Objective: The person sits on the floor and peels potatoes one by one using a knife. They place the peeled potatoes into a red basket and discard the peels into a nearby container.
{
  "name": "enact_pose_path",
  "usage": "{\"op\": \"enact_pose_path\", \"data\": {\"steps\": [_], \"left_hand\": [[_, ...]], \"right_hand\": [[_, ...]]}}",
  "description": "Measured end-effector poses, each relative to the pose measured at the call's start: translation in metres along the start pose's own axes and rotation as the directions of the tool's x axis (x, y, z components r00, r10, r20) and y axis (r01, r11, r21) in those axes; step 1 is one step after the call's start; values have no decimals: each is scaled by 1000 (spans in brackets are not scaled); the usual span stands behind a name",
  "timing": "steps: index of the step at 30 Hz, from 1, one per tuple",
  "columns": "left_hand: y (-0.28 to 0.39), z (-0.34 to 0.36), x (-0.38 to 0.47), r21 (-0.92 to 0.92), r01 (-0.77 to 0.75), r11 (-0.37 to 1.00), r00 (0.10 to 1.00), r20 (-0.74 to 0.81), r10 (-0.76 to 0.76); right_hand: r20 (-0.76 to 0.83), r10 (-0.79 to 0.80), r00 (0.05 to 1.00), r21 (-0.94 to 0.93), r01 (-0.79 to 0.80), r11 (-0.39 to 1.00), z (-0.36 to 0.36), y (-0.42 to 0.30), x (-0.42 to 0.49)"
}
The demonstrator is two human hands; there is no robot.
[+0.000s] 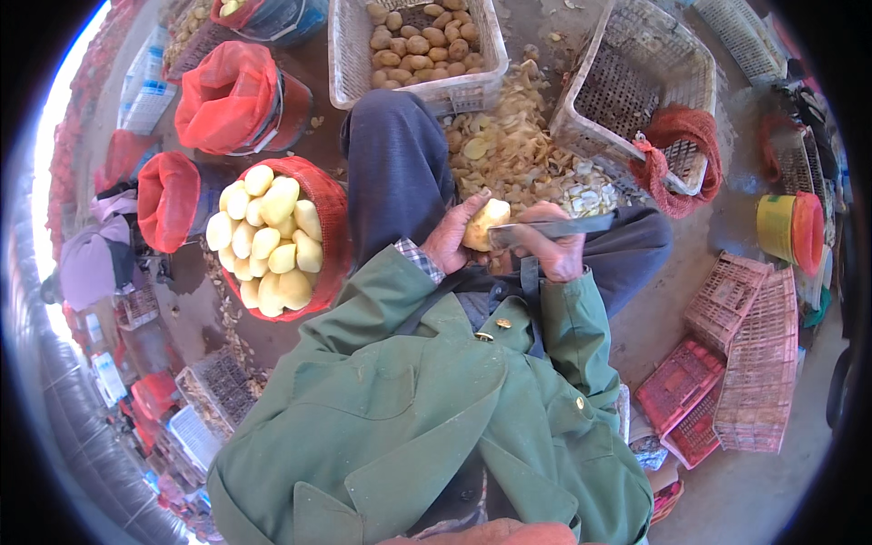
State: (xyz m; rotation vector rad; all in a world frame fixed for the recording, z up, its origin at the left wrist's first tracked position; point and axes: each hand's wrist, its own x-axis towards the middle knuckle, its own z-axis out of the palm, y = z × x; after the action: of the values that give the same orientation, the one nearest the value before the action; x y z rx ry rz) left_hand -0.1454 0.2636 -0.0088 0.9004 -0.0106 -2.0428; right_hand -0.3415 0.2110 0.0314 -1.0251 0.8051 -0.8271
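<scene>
My left hand (448, 235) holds a partly peeled potato (488, 225) above my lap. In my right hand (555, 245) is a knife with a broad metal blade (579, 226); its other end touches the potato's right side. Peelings (521, 153) lie heaped on the ground between my knees. Peeled potatoes (269, 231) fill a container lined with red mesh (334, 238) at my left. Beyond my left knee, unpeeled potatoes (417, 45) lie in a white plastic crate (460, 97).
A white crate (606, 146) with red mesh over its edge stands beyond the peelings. Buckets with red liners (228, 95) stand at the left. Pink and red crates (756, 368) are stacked at the right. A person in a purple top (92, 262) is at the far left.
</scene>
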Motion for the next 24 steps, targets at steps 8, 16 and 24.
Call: {"op": "enact_pose_path", "data": {"steps": [8, 16, 24], "left_hand": [[9, 9, -20, 203, -73, 977, 996, 73, 59], [6, 1, -17, -149, -41, 988, 993, 108, 57], [0, -5, -7, -24, 28, 999, 998, 59, -27]], "right_hand": [[-107, 14, 994, 24, -11, 1000, -31, 12, 22], [-228, -69, 971, 44, 81, 996, -42, -20, 7], [67, 33, 997, 90, -39, 995, 3, 14, 4]]}}
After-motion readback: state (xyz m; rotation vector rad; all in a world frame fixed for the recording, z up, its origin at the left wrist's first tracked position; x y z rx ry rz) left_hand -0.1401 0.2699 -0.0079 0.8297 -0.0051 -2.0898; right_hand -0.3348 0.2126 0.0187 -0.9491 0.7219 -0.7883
